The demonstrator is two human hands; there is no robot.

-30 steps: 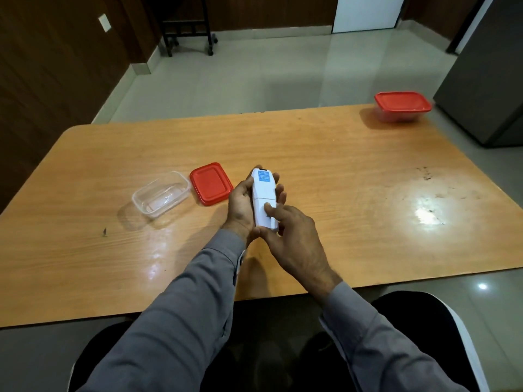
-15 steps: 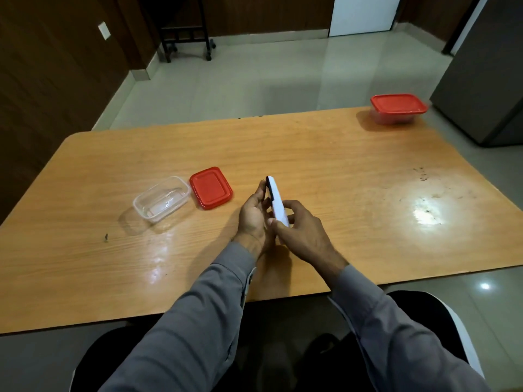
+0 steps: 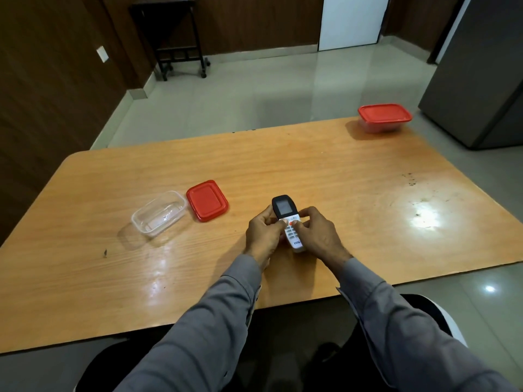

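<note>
The left hand (image 3: 263, 236) and right hand (image 3: 318, 236) grip the face-up remote control (image 3: 283, 208) with curled fingers, covering its sides and some buttons; whether it touches the bench (image 3: 339, 179) is unclear.

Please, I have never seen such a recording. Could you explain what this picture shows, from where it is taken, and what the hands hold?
No machine is here: a person sits at a wooden table and wears a camera on the head, so the picture looks forward and down. The left hand and the right hand both hold a remote control, screen up, right thumb on its buttons. On the table lie an open clear container, a red lid beside it, and, at the far right corner, a closed container with a red top.
</note>
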